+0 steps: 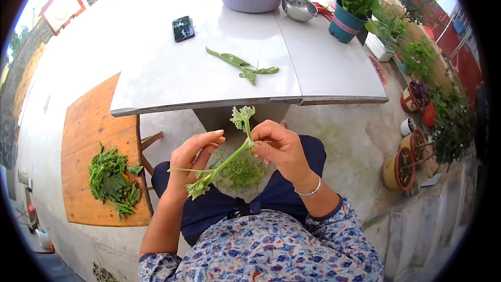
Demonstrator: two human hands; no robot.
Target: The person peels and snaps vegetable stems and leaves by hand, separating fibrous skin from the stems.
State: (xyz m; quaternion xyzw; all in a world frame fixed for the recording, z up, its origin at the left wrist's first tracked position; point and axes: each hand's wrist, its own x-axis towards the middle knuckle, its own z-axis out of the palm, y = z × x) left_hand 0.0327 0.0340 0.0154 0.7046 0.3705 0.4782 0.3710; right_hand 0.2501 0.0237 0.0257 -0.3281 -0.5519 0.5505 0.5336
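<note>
A green vine shoot (228, 161) with a ribbed stem, small crinkled leaves and a thin tendril slants in front of my lap. My right hand (279, 149) pinches it near its upper joint, between thumb and fingers. My left hand (193, 157) is beside the stem, fingers curled and tips drawn near the thumb; whatever they hold, if anything, is too small to make out. The shoot's lower end crosses in front of my left wrist. Another shoot (242, 65) lies on the white table (156, 81) ahead.
A wooden stool-like table (83, 125) at left bears a pile of greens (110, 177). Green peelings (241, 173) lie on the ground between my legs. The white table carries a phone (183, 28), purple basin (250, 2), steel bowl (299, 8) and potted plant (346, 21). Flowerpots (399, 169) line the right.
</note>
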